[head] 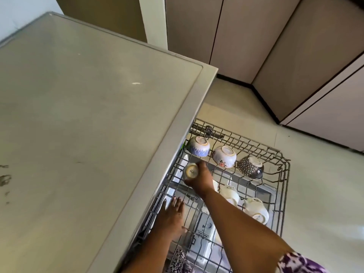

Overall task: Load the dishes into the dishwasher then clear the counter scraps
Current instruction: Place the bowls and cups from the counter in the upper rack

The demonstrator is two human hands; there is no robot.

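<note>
- Step in hand: loading the dishes. My right hand (199,179) grips a small white cup (190,172), turned base-up, over the near-counter side of the pulled-out dishwasher rack (283,196).
- My left hand (173,213) lies flat with straight fingers on the rack's edge, just beside the counter (88,115); it holds nothing and appears to steady the rack.
- Beyond my right hand, 3 bowls sit upside down in a row: a blue-patterned bowl (198,149) closest to the cup, a floral bowl (225,156) next, and a dark speckled bowl (250,167) farthest out.
- To the right of my right forearm, 2 white cups (229,194) (256,210) rest inverted on the rack.
- Judged progress: the rack is partly filled; the scrap-clearing step is not yet begun, and marks show on the counter to the left of my left hand.
- Next move, as I judge it: lower the cup between the tines so that it sits rim-down and stable, apart from the blue-patterned bowl, then let go.
</note>
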